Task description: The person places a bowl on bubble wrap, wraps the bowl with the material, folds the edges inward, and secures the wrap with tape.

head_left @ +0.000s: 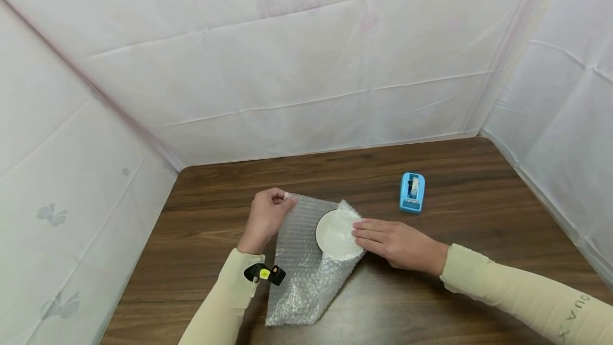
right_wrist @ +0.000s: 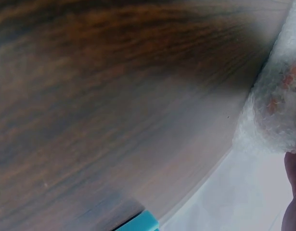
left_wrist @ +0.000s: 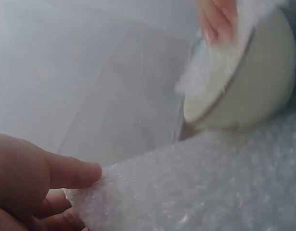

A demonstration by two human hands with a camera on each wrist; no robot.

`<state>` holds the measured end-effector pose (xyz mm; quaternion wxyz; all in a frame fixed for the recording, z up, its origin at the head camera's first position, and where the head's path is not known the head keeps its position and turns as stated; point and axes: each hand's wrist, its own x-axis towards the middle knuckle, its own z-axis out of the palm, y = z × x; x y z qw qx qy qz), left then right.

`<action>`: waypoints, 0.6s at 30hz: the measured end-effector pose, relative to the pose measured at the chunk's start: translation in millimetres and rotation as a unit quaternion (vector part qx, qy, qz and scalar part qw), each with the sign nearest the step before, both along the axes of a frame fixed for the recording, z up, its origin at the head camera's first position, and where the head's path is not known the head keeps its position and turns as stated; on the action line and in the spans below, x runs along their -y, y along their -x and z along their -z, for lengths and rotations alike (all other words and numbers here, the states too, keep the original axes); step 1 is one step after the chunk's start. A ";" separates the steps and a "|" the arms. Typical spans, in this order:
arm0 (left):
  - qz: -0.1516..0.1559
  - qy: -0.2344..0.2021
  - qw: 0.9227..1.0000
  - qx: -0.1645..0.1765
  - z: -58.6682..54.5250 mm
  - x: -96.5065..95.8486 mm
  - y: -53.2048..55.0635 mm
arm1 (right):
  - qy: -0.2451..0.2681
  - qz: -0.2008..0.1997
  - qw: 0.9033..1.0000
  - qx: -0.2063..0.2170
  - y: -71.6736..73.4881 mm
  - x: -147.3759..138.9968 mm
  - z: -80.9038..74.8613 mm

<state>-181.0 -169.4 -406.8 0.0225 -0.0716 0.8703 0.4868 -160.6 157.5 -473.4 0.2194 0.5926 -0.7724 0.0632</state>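
Observation:
A cream-white bowl sits upright on a sheet of bubble wrap, and a flap of the wrap is folded over the bowl's right side. My left hand pinches the sheet's upper left corner between thumb and fingers; the left wrist view shows that corner lifted. With its fingers straight, my right hand presses the folded flap against the bowl's right rim. In the left wrist view its fingertips reach over the rim. Only a little of this hand appears at the right wrist view's edge.
A light blue tape dispenser stands to the right, behind my right hand. The dark wood table has white sheeting hanging behind it and along both sides. A strap with a black device is on my left wrist.

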 end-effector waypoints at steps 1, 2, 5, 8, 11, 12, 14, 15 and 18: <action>0.001 -0.002 1.000 -0.005 -2.4 -2.9 -1.2 | 0.000 -0.001 1.000 -0.003 0.3 0.2 -0.2; 0.001 -0.004 1.000 -0.010 -4.8 -5.9 -2.5 | 0.001 -0.003 1.000 -0.007 0.6 0.4 -0.3; 0.005 -0.004 1.000 -0.031 -10.8 -15.3 -6.1 | 0.007 -0.010 1.000 -0.015 2.1 1.1 -0.4; 0.014 -0.001 0.998 -0.054 -13.8 -25.0 -8.7 | 0.013 -0.019 0.999 -0.022 3.4 1.4 -0.2; 0.025 0.005 0.997 -0.073 -15.1 -34.1 -12.0 | 0.017 -0.023 0.999 -0.024 4.1 1.4 0.3; 0.029 0.007 0.996 -0.079 -15.0 -37.0 -13.3 | 0.016 -0.023 0.999 -0.024 4.1 1.6 0.3; 0.037 0.011 0.995 -0.088 -14.9 -42.7 -16.4 | 0.013 -0.022 0.999 -0.023 3.8 1.7 0.3; 0.041 0.013 0.995 -0.091 -15.0 -45.7 -18.0 | 0.011 -0.022 0.999 -0.021 3.6 1.8 0.0; 0.054 0.022 0.993 -0.102 -13.4 -54.3 -22.8 | 0.005 -0.019 1.000 -0.017 2.9 2.3 -1.1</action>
